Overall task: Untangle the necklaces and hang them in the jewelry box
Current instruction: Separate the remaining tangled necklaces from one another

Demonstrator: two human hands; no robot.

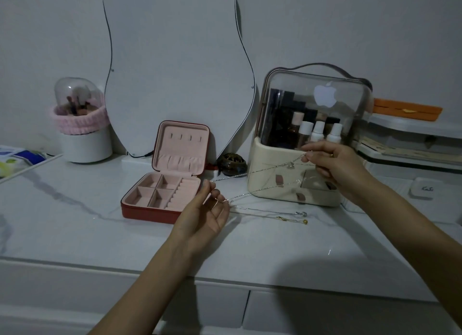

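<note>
So your left hand [205, 215] is palm-up just right of the jewelry box [165, 184], and its grip is a fingertip pinch on one end of a silver necklace [252, 175]. Your right hand [335, 164] is up higher, in front of the cosmetics organizer [312, 134], pinching the other end, so the chain runs taut between the two, clear of the bench [75, 222]. A little pendant hangs on it near your right fingers. The strands cross each other mid-span; can't tell if that's one chain doubled or two.

Two more necklaces [282, 215] lie flat on the bench, just right of your left hand, one silver and one gold-ish, ends close together.

The jewelry box sits open, lid upright against the mirror [175, 67], pink compartments and hooks showing. A brush holder [82, 132] stands off to the left.
</note>
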